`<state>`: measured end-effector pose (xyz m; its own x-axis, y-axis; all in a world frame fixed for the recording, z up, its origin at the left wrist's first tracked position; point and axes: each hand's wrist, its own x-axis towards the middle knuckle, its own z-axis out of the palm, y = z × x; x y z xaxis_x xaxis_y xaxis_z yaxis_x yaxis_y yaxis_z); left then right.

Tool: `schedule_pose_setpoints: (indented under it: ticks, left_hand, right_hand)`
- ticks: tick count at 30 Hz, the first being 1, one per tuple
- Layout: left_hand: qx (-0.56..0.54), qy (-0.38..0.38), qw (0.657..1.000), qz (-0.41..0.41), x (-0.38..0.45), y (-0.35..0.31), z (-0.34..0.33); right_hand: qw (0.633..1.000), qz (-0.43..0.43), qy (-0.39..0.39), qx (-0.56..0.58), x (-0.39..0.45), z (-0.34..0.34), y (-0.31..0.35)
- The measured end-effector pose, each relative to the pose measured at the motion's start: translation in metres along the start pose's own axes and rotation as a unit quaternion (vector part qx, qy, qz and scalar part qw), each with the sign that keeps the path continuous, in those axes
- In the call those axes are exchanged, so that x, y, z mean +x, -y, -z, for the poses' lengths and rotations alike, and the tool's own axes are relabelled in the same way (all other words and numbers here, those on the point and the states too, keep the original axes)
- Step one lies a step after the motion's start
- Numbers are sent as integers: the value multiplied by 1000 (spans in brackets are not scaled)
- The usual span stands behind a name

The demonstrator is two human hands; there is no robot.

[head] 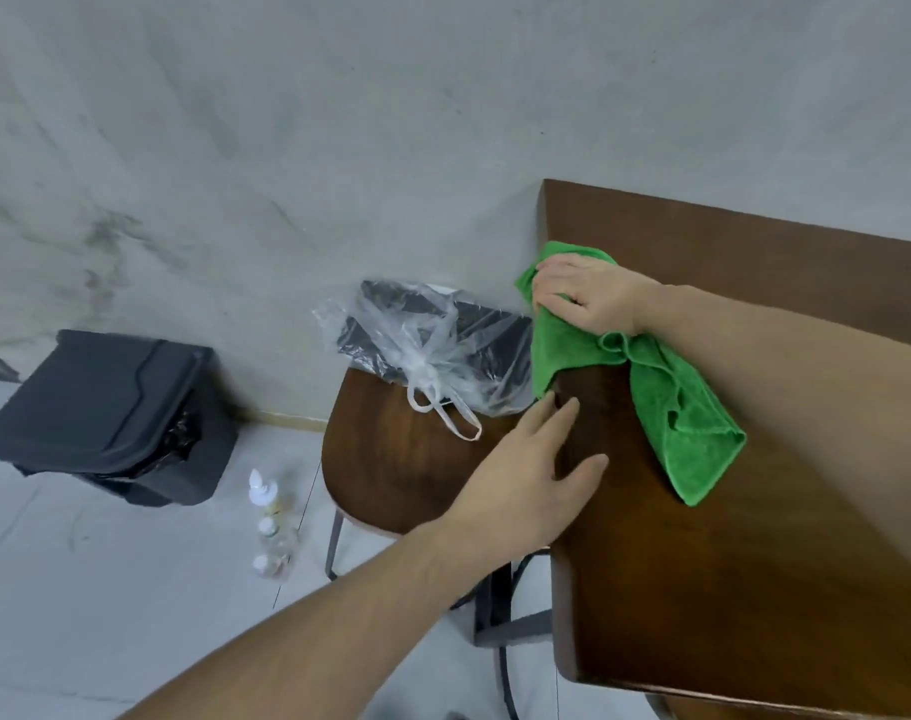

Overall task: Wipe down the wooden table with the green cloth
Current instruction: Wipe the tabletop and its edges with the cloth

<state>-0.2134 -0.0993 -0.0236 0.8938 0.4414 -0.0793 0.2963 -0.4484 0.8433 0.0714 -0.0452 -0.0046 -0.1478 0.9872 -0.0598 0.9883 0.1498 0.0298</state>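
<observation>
Both forearms are bare, no sleeves, and each hand [588,296] is ungloved.

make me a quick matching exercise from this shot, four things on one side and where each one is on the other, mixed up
Things:
1. green cloth
2. left hand
3. plastic bag
4. dark bin

Places:
A. on the wooden stool beside the table
B. on the floor by the wall
C. flat on the table's near edge
D. under the right hand, draped over the wooden table edge

Pairs: 1-D, 2-C, 3-A, 4-B
</observation>
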Motion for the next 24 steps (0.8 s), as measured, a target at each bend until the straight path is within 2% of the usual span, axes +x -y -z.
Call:
schedule_pose_setpoints:
  ticks: [5, 7, 10, 15, 19, 24]
  left_hand:
    - [6, -44, 997, 56, 19, -21, -16]
    - [21, -71, 995, 64, 28, -28, -21]
    - [57, -104, 990, 70, 45, -33, -26]
    - [93, -157, 980, 84, 65, -29, -37]
    - [158, -158, 971, 83, 62, -30, -42]
    - [191, -162, 965, 78, 59, -39, -38]
  right_hand:
    - [999, -21, -10, 26, 22, 3, -32]
    - [999, 33, -30, -2, 22, -1, -32]
    - [983, 167, -71, -8, 10, -3, -16]
    - [969, 240, -55, 4, 7, -7, -9]
    - [966, 256, -43, -2, 27, -4, -38]
    - [980, 192, -42, -13, 69, 1, -86]
